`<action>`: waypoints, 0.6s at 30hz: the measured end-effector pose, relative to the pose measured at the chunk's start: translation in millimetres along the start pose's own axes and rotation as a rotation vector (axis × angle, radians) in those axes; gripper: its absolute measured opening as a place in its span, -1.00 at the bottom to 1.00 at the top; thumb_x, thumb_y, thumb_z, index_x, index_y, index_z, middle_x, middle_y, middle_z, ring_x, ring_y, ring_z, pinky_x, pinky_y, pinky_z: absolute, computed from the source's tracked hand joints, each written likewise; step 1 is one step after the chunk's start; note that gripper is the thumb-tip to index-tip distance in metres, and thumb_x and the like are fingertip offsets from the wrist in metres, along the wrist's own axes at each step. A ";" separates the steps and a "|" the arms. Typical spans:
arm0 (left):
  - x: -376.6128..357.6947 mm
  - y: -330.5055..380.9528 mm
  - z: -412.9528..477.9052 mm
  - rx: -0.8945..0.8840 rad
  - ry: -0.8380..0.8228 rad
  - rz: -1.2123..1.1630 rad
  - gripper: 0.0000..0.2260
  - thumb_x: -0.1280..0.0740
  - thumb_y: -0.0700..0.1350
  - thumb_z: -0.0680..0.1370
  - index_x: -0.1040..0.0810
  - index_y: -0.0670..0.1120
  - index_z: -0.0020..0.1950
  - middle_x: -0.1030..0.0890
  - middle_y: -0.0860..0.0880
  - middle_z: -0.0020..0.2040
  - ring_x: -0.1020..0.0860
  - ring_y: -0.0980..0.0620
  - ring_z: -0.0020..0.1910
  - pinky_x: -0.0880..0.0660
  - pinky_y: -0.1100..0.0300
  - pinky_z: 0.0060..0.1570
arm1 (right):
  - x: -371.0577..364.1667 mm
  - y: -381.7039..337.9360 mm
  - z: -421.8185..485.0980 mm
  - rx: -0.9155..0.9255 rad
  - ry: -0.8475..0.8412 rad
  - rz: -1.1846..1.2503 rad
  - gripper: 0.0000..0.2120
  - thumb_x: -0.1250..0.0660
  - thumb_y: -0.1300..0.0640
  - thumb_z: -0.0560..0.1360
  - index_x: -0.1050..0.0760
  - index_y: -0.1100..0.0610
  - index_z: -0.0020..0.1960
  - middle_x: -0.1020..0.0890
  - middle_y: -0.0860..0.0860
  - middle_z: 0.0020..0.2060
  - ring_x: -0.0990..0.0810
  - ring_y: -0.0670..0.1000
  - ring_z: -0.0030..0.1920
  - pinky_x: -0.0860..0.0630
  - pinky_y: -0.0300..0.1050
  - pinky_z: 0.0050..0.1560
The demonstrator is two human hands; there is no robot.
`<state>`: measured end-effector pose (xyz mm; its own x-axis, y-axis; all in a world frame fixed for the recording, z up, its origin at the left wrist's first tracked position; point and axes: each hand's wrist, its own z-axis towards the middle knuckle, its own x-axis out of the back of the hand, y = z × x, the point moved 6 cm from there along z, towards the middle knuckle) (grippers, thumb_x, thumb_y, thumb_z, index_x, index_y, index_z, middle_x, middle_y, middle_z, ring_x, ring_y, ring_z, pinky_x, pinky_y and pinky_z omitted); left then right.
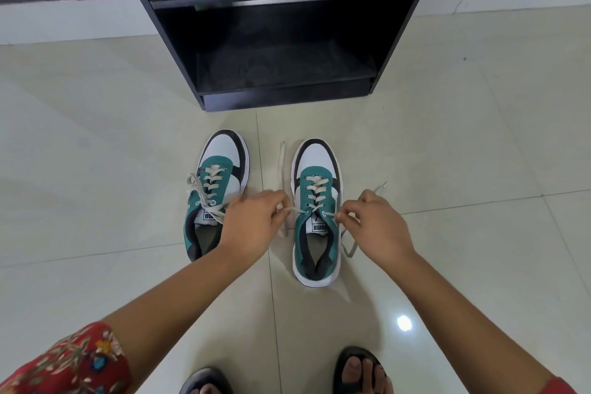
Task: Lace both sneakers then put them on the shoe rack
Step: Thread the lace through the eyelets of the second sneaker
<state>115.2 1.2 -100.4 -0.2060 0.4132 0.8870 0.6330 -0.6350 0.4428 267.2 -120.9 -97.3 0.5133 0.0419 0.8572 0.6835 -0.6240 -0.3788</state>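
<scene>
Tiled floor (96, 137); shoe rack (281, 41) shelves bare; both grips pinching right sneaker (316, 211) lace ends.

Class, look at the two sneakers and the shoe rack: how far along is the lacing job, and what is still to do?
Done: the left sneaker is laced to the top eyelets, its ends loose. In hand: the left hand and right hand each pinch an end of the lace at the right sneaker's top eyelets. Left: both sneakers are on the floor; the black shoe rack shows no shoes.
</scene>
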 end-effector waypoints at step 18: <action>31.1 42.8 -2.2 -0.126 0.012 -1.215 -0.75 -0.16 -0.32 0.55 -0.48 -0.19 0.18 -0.57 -0.09 0.26 -0.47 0.02 0.31 -0.39 0.20 0.29 | 8.3 -50.6 2.6 0.042 -0.103 1.233 -0.84 -0.24 0.37 0.51 -0.51 0.20 0.04 -0.62 0.00 -0.15 -0.54 -0.01 -0.47 -0.50 -0.28 -0.31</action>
<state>134.2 -14.5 -53.6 -0.6204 0.7762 -0.1122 -0.0531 0.1011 0.9935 238.3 -87.0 -71.9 0.8628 -0.4932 -0.1110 -0.2705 -0.2649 -0.9256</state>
